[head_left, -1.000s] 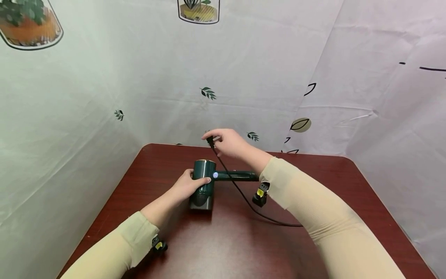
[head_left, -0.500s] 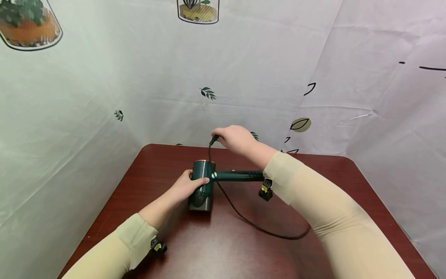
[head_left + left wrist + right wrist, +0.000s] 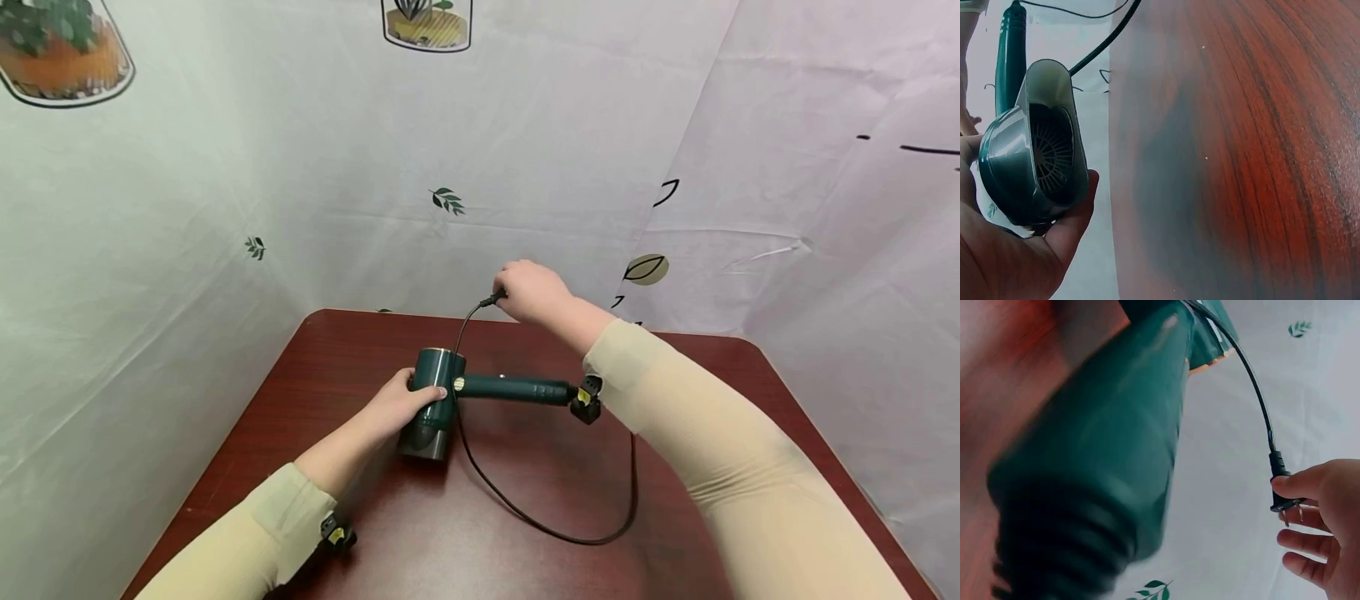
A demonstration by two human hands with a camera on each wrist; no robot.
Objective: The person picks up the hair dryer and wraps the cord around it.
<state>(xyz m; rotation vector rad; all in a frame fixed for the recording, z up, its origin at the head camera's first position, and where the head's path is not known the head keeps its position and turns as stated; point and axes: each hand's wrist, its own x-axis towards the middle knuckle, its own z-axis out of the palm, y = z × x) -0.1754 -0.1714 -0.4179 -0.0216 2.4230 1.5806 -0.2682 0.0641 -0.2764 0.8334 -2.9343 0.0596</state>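
A dark green hair dryer (image 3: 517, 389) is in my left hand (image 3: 392, 403), its handle pointing right. My left thumb lies over the barrel while the fingers wrap its far side. In the left wrist view the flat nozzle (image 3: 1054, 147) faces the camera, with a grille inside. Beyond the handle, my right hand (image 3: 534, 292) pinches the black two-pin plug (image 3: 1280, 484) between thumb and fingers; its metal prongs show in the right wrist view. From the plug the black cord (image 3: 525, 518) passes the barrel and loops below the handle, back toward the handle's end.
The dark red wooden table (image 3: 360, 337) has rounded back corners. White patterned cloth (image 3: 480, 125) hangs behind it and at both sides. A small black wrist camera (image 3: 587, 400) sits at the right sleeve, overlapping the handle's end in the head view.
My right hand has moved to the right with the plug, drawing the cord across the dryer's barrel. The cord's loop has dropped nearer the front. The hair dryer has tilted slightly in my left hand.
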